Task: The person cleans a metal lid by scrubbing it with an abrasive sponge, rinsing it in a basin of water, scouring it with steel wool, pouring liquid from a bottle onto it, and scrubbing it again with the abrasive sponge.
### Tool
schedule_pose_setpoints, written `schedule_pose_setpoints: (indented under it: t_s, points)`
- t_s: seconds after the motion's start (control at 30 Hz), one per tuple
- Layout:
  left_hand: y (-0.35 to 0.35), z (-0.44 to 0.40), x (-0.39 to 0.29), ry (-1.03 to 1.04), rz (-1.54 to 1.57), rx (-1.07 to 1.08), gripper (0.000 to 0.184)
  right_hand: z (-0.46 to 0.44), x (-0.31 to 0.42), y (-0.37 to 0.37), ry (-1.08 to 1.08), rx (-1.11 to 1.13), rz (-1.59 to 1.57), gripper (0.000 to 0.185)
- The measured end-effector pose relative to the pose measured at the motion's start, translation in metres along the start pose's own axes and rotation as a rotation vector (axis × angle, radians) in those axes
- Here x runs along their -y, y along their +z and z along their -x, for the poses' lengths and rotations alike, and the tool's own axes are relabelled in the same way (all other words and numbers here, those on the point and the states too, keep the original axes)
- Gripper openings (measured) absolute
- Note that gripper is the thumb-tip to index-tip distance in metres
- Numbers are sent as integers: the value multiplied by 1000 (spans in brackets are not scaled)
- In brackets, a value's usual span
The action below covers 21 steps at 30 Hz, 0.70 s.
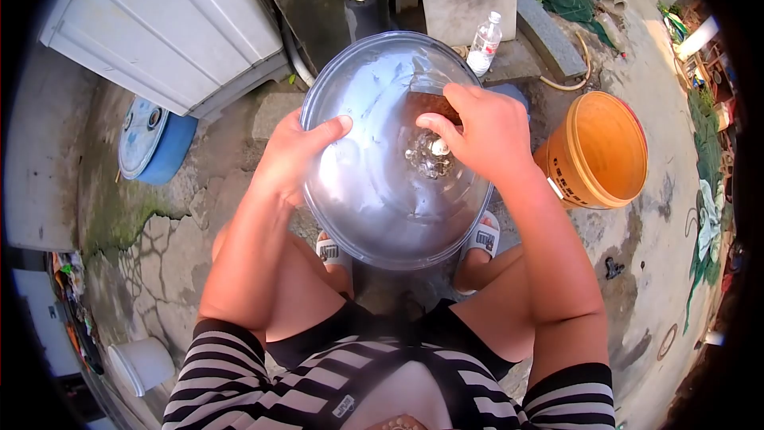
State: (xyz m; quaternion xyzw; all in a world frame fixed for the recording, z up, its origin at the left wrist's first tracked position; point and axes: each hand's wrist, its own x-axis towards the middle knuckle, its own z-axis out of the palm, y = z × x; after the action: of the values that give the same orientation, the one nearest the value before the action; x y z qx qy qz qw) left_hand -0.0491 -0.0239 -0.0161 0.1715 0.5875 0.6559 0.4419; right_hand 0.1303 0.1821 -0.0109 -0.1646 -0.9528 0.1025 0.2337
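Note:
A large round, shiny, see-through lid or bowl is held up in front of my body, above my knees. My left hand grips its left rim, with the thumb lying on the near surface and the other fingers hidden behind. My right hand is at its upper right, thumb and forefinger bent towards each other beside a brown patch. Whether those fingers pinch something is too unclear to tell. Just below them a small white knob-like spot shows on the surface.
An orange bucket stands at the right. Behind the round object is a plastic bottle. A blue tub and a white cabinet are at the upper left, a white bucket at the lower left. Pipes and a hose lie farther back.

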Motion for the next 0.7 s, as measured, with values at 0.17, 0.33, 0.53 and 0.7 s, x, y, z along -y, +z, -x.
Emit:
schedule_pose_setpoints:
  t_s: [0.17, 0.33, 0.53, 0.7]
  points:
    - [4, 2, -2, 0, -5, -56, 39, 2, 0, -2, -106, 10, -95, 40]
    - [1, 2, -1, 8, -9, -3, 48, 1, 0, 1, -40, -13, -30, 40]
    - [0, 1, -2, -11, -3, 3, 49, -1, -1, 2, 5, -2, 16, 42]
    - [1, 1, 0, 1, -5, -26, 49, -1, -1, -1, -96, 36, -84, 42]
